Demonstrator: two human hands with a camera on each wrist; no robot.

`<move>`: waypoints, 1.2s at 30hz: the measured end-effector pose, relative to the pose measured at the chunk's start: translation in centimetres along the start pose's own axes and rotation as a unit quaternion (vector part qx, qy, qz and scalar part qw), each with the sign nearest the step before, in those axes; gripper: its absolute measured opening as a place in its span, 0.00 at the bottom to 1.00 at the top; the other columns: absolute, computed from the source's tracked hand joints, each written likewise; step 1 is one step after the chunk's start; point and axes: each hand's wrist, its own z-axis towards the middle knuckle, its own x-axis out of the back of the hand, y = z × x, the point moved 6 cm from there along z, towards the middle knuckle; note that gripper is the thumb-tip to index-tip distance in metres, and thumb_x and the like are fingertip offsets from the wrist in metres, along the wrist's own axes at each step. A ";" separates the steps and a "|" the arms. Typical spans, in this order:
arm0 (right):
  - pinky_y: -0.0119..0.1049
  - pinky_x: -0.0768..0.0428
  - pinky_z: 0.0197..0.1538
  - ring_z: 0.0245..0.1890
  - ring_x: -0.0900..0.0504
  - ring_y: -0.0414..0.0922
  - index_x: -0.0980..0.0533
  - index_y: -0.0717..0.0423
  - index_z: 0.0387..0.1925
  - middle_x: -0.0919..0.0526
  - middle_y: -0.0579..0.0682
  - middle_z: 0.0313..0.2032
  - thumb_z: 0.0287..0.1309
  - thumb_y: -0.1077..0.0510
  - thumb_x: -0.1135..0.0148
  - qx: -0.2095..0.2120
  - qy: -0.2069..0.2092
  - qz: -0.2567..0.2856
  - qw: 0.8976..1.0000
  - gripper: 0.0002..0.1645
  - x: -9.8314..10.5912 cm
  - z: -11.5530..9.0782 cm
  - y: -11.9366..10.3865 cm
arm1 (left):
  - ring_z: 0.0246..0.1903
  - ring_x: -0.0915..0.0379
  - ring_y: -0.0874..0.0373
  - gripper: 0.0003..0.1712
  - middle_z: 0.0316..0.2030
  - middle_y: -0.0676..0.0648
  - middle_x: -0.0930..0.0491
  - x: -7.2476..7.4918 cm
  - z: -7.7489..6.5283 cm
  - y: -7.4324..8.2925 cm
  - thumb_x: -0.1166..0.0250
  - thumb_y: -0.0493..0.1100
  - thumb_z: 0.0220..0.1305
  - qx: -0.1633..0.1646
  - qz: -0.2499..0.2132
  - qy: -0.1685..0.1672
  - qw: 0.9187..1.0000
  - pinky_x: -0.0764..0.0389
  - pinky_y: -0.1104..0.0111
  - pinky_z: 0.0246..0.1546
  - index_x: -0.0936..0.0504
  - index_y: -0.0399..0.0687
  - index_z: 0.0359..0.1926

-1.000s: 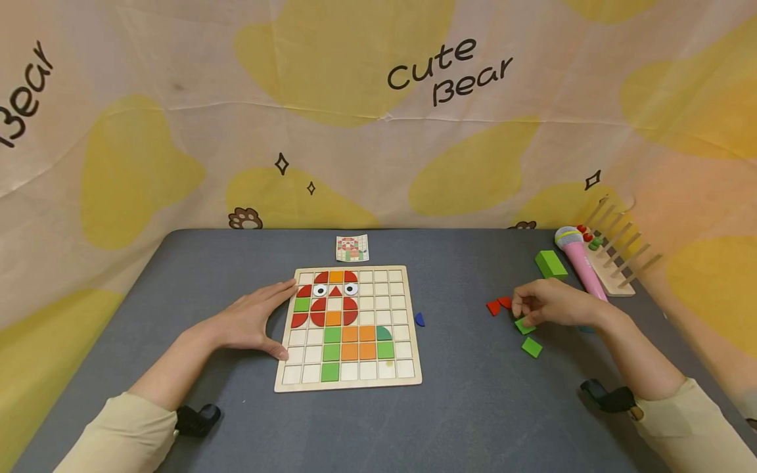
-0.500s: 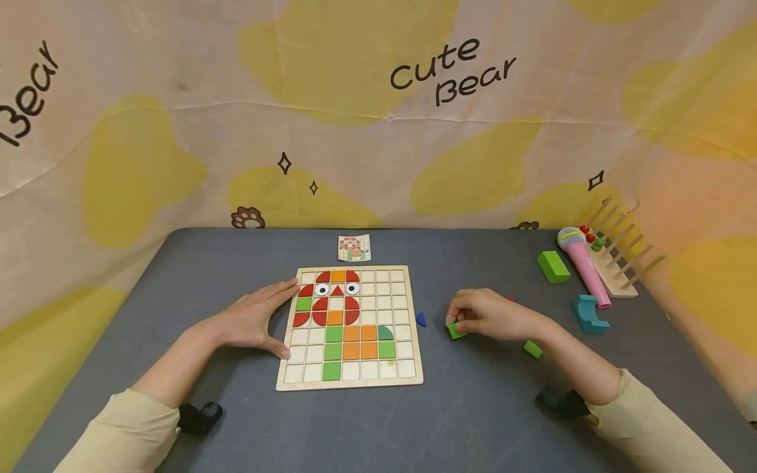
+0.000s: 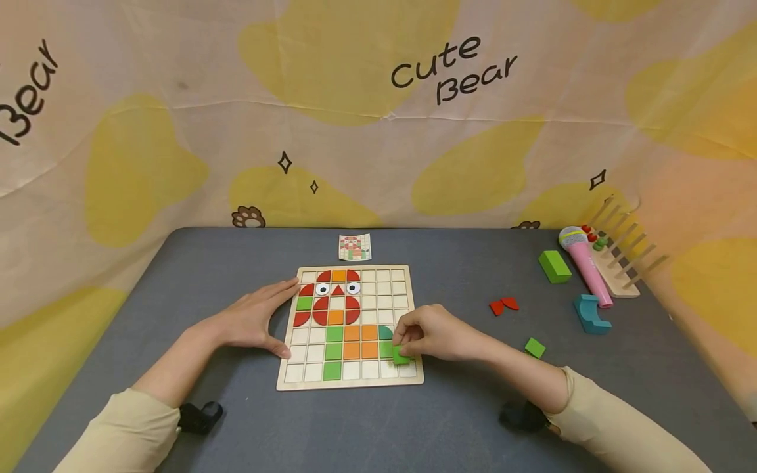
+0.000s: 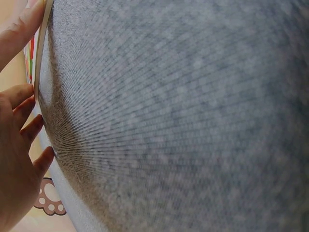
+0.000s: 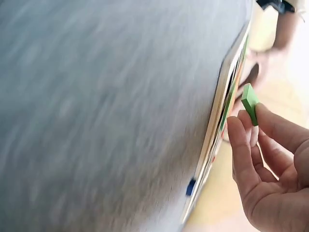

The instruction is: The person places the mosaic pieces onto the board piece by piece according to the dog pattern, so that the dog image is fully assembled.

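Observation:
My left hand (image 3: 248, 322) rests at the left edge of a wooden grid board (image 3: 313, 386), thumb and fingers spread along its rim. Coloured tiles in the board's cells make a figure with two eyes, red curved pieces, orange squares (image 3: 360, 342) and green squares (image 3: 332, 371). Over the board's lower right part, my right hand (image 3: 434, 334) pinches a green square tile (image 5: 249, 104) between thumb and fingers. In the head view that tile overlaps the green square beneath the teal quarter-round piece (image 3: 386, 332).
A small picture card (image 3: 355, 247) lies behind the board. To the right are two red pieces (image 3: 503, 305), a loose green tile (image 3: 535, 347), a green block (image 3: 554, 267), a teal arch block (image 3: 590, 315), a pink toy microphone (image 3: 585, 269) and a pegged rack (image 3: 621, 263). A blue piece (image 5: 191, 187) sits beside the board.
My right hand has picked up a green tile from the right side of the table and carried it left over the board. The left hand has stayed at the board's edge.

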 end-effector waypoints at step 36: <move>0.21 0.25 0.29 0.23 0.27 0.27 0.15 0.50 0.26 0.17 0.40 0.22 0.46 0.62 0.23 0.043 0.069 -0.100 0.992 0.06 -1.0 0.5 -1.6 | 0.74 0.49 0.34 0.75 0.77 0.40 0.47 0.2 -0.1 0.1 0.25 0.76 0.32 -0.003 -0.002 0.002 1.000 0.40 0.30 0.64 0.45 0.44 0.76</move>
